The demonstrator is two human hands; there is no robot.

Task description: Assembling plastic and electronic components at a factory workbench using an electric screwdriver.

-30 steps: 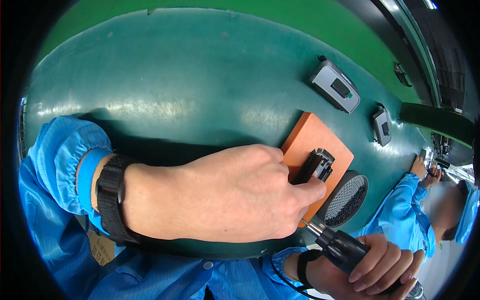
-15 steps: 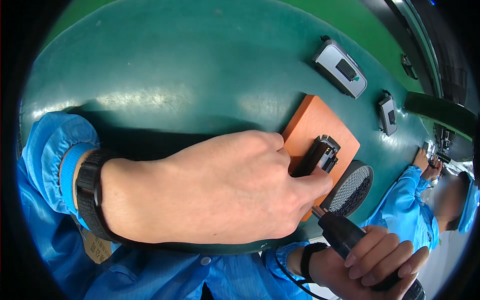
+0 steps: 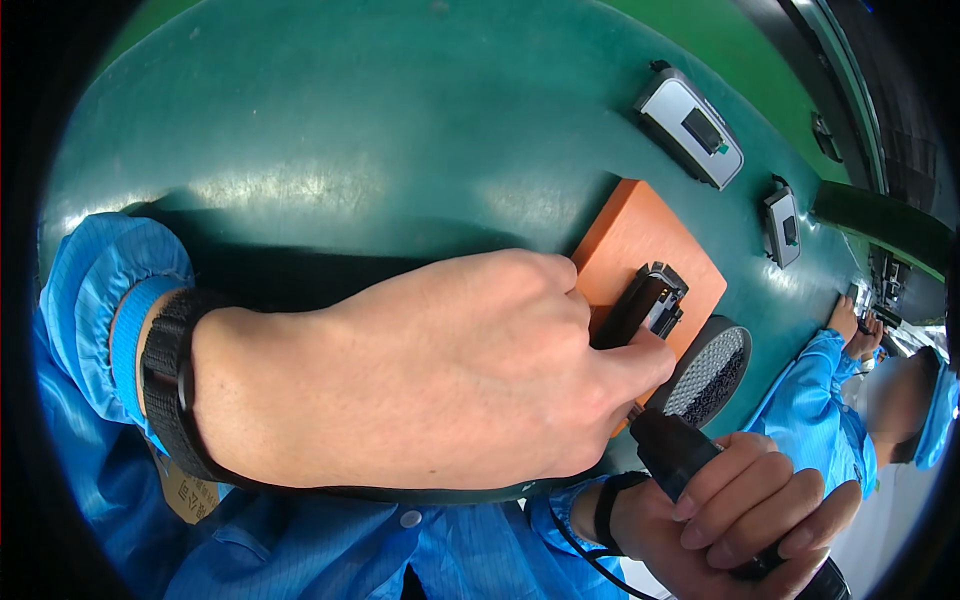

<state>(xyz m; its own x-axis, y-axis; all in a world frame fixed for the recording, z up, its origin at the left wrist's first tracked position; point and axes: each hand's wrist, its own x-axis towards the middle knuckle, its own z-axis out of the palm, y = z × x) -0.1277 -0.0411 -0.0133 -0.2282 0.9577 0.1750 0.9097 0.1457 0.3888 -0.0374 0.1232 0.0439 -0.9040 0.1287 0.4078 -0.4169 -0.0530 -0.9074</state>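
Observation:
My left hand (image 3: 480,370) reaches across from the left, its fingers curled together over the lower left part of an orange block (image 3: 632,225). What its fingertips hold, if anything, is hidden beneath the hand. Just beyond the bent index finger, a small black device (image 3: 640,303) with an open end and tiny metal contacts lies on the block. My right hand (image 3: 740,510), at the lower right, is wrapped round a black electric screwdriver (image 3: 672,446). The screwdriver's tip points up and left, close to my left fingers, and is partly hidden by them.
A round grey dish (image 3: 715,375) of small dark screws stands right of the block. Two grey-and-black device housings (image 3: 690,128) (image 3: 783,225) lie farther back on the green table (image 3: 330,110). A co-worker in blue (image 3: 825,395) sits at the right. A cable hangs by my right wrist.
The screwdriver has shifted slightly up and left, so its tip is now closer to my left fingers and less visible. My left hand keeps nearly the same pose.

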